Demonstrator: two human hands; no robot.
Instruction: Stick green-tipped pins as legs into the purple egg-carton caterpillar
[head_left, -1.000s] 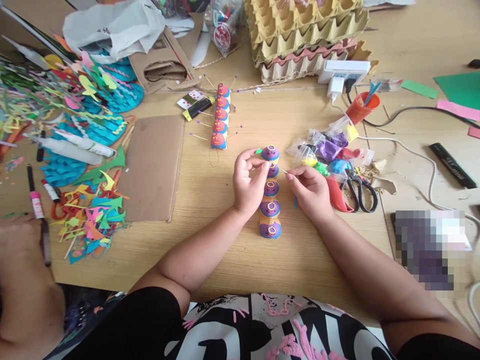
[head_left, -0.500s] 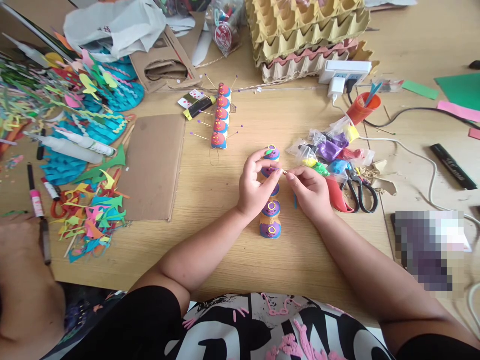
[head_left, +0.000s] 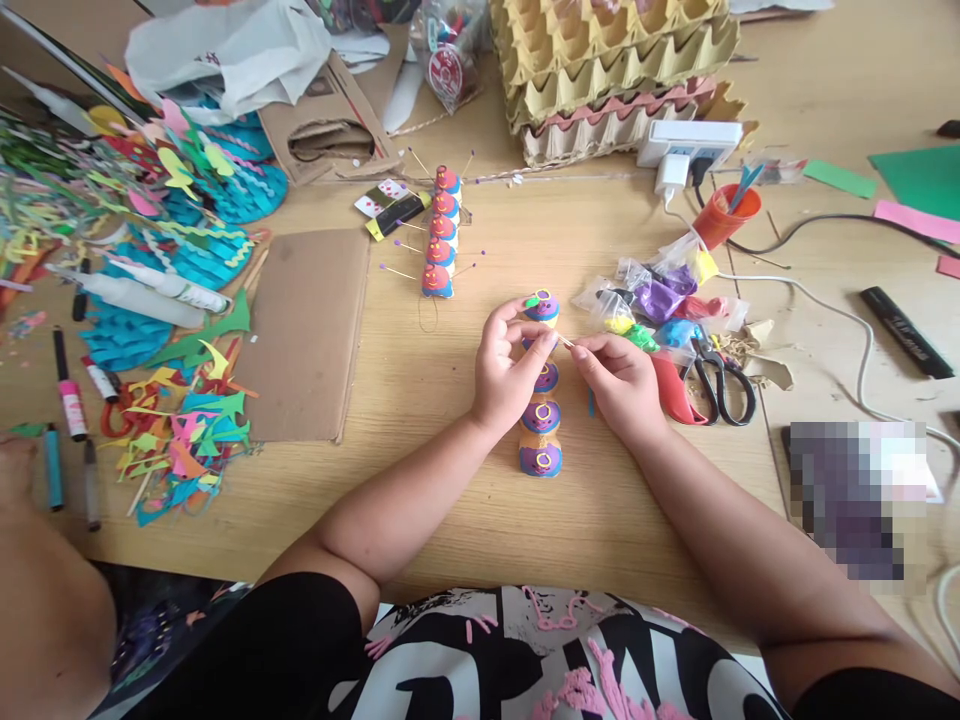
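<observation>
The left hand [head_left: 501, 370] has been brought closer to the right hand [head_left: 621, 378] over the past second, and more of the purple bumps [head_left: 541, 417] has been covered. Since half a second ago, slightly more of the thin stick [head_left: 565, 341] has been exposed between the fingers. At far left, a co-worker's arm [head_left: 45, 600] has been drawn back and a blue marker [head_left: 52, 468] on the tabletop [head_left: 420, 480] uncovered.

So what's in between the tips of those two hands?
A thin pale stick bridges the small gap between the left hand and the right hand; it shows in the head view.
</observation>
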